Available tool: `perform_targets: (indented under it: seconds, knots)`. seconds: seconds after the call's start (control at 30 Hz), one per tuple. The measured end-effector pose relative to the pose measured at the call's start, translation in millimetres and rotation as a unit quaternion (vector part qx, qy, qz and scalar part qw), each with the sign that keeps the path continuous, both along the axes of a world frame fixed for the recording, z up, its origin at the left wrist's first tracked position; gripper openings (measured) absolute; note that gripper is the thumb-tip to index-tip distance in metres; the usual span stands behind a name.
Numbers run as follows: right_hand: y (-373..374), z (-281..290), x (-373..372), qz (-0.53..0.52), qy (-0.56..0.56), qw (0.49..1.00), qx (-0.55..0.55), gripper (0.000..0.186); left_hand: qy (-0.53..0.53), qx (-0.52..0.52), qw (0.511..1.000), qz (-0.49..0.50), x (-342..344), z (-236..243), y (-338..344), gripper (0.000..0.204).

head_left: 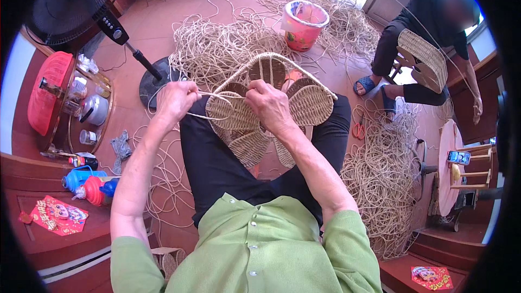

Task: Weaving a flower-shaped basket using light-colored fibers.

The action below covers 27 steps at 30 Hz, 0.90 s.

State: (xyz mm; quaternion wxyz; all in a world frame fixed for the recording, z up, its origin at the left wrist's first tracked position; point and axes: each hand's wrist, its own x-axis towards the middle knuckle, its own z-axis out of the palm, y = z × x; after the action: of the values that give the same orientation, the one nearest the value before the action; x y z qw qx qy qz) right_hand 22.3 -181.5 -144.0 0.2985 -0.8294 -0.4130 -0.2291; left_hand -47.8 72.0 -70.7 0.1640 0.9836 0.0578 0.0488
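Observation:
A woven straw piece with several petal-shaped panels (310, 107) rests across my knees, a thick cord-wrapped rim arching over its far side. My left hand (175, 102) is closed, pinching strands of pale straw cord (217, 95) to the left of the piece. Over the middle of the weave, my right hand (267, 104) is closed on the same strands. The cord stretches between both hands, and a loop of it hangs below. My right fingers partly hide the spot where the cord meets the panels.
Heaps of loose cord (228, 43) cover the floor ahead and at right (380, 184). A pink bucket (305, 24), a standing fan (116, 32) and red-handled scissors (358, 129) are around me. At right, a seated person (418, 27) has another woven piece (422, 57) on the lap.

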Motion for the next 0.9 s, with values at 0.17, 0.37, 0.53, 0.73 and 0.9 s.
perform_targets:
  seconds: [0.17, 0.37, 0.53, 0.73, 0.9]
  knots:
    - [17, 1, 7, -0.049, 0.102, 0.993, -0.014, 0.017, -0.089, 0.178, 0.978, -0.064, 39, 13, -12, 0.011]
    - [38, -4, 16, -0.117, 0.116, 0.980, -0.113, 0.021, -0.086, 0.021, 0.976, -0.198, 75, 16, -69, 0.013]
    - [21, 7, 23, -0.080, 0.282, 0.955, 0.044, 0.030, -0.010, 0.069, 0.990, -0.125, 80, 8, -82, 0.015]
    - [21, 10, 32, -0.021, 0.287, 0.957, 0.047, 0.030, 0.055, -0.170, 0.984, -0.010, 77, -37, -90, 0.022]
    - [17, 18, 30, -0.025, 0.294, 0.955, 0.026, 0.028, -0.026, -0.040, 0.997, 0.064, 60, -30, -112, 0.023]
